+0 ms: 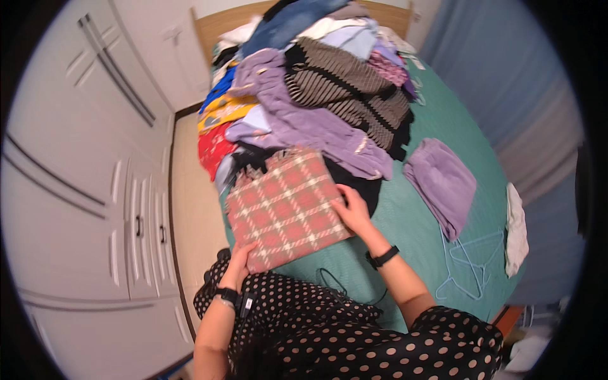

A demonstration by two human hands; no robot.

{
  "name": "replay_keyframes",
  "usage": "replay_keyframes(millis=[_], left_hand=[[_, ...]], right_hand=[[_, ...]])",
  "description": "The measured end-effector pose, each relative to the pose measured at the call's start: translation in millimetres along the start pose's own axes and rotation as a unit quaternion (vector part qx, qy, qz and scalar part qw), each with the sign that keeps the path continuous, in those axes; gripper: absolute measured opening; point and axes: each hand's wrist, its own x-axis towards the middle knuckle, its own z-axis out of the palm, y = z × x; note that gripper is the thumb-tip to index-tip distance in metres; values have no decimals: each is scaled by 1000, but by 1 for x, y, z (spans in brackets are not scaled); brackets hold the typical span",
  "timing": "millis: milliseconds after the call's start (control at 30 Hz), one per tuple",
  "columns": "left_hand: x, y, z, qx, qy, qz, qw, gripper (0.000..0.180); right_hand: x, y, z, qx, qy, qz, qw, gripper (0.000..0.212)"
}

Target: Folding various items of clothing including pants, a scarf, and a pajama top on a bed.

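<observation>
A folded plaid scarf (288, 209) in red, brown and cream lies in front of me at the near end of the bed, its fringe along the far edge. My left hand (239, 263) grips its near left corner, thumb on top and the other fingers mostly hidden. At the right edge, my right hand (351, 208) is closed on the cloth. Just beyond the scarf are black cloth (358, 190) and a long purple fleece garment (310, 136), part of the heap.
A striped knit garment (354, 85) and jeans (285, 28) top the clothes heap on the green bed (405, 253). To the right lie a folded purple fleece (441, 183), blue hangers (465, 269) and a white cloth (515, 231). Grey cabinets (76, 209) line the left.
</observation>
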Motion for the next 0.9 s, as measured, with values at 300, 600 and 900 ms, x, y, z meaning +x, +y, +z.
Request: replay_keyframes(millis=[300,600,900], left_hand=[[-37,33,15,65,-25,153,986,57],[-73,83,128,180,-137,146,963,52],[-23,88,355,243,-382,207,867,57]], right_hand=[[23,12,10,347,-221,183,893,64],[-45,13,-109,498,-67,173,847,58],[-79,51,-284,458,205,132,855,53]])
